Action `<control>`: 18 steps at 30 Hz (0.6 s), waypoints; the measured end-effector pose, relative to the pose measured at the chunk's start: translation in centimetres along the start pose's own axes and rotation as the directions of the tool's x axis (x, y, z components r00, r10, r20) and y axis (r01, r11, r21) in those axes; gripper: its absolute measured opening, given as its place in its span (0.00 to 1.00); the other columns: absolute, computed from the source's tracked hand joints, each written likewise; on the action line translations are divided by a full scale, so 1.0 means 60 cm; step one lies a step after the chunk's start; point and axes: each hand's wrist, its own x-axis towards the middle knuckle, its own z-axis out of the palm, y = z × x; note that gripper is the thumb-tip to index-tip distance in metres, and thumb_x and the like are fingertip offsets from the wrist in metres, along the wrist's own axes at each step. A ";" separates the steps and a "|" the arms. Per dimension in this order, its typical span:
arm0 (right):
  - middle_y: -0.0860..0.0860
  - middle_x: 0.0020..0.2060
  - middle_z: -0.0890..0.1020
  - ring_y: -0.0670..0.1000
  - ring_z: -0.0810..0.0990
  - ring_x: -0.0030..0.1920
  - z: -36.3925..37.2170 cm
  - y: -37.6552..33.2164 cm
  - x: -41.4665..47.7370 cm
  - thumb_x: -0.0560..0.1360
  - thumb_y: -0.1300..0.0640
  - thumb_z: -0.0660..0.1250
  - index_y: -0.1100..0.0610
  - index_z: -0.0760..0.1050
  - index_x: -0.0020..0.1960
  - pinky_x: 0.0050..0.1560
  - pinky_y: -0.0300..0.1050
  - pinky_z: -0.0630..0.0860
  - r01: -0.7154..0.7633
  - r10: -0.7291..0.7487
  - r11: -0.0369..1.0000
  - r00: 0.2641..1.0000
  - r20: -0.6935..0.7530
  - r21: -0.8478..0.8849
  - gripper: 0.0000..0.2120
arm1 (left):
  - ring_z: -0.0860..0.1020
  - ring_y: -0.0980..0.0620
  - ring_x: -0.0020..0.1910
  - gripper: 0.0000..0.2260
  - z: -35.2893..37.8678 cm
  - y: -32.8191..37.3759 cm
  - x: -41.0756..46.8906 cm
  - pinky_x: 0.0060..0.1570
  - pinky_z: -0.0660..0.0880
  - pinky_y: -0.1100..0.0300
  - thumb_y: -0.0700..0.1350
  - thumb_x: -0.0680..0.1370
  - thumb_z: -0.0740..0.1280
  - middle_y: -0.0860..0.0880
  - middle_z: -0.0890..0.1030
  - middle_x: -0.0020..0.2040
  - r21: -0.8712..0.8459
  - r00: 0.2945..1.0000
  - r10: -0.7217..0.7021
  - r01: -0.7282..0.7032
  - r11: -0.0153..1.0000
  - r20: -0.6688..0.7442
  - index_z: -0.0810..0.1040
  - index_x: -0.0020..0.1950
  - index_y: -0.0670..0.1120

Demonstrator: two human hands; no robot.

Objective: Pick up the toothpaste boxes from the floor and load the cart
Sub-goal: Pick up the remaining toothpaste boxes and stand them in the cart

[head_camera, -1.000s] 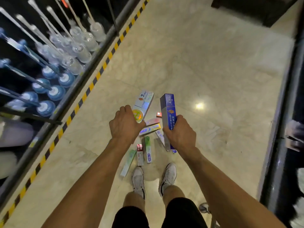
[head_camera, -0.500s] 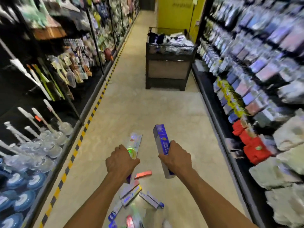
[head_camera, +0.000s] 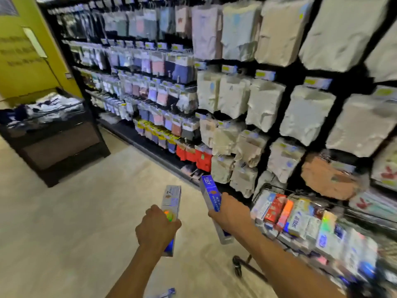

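Boxes in hand: left grip (head_camera: 158, 230) clasps a white toothpaste box (head_camera: 171, 200); right grip (head_camera: 231, 214) clasps a blue box (head_camera: 210, 191) near the cart (head_camera: 266, 187); best lay both flat, lengthwise, atop the stacked boxes (head_camera: 297, 220).

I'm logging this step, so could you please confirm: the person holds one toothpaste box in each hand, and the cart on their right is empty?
Not quite. The head view shows the cart is not empty: it already holds many toothpaste boxes. The rest stands: the left hand grips a white box and the right hand grips a blue box, with the cart on their right.
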 end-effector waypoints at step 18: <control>0.51 0.51 0.78 0.55 0.79 0.44 -0.190 0.607 -0.112 0.77 0.38 0.64 0.53 0.68 0.60 0.40 0.48 0.73 -0.508 0.518 0.854 0.851 -0.090 0.108 0.21 | 0.80 0.46 0.48 0.30 0.252 0.618 -0.161 0.46 0.79 0.51 0.71 0.66 0.67 0.48 0.78 0.50 -0.018 0.843 0.496 -0.503 0.864 0.207 0.68 0.52 0.48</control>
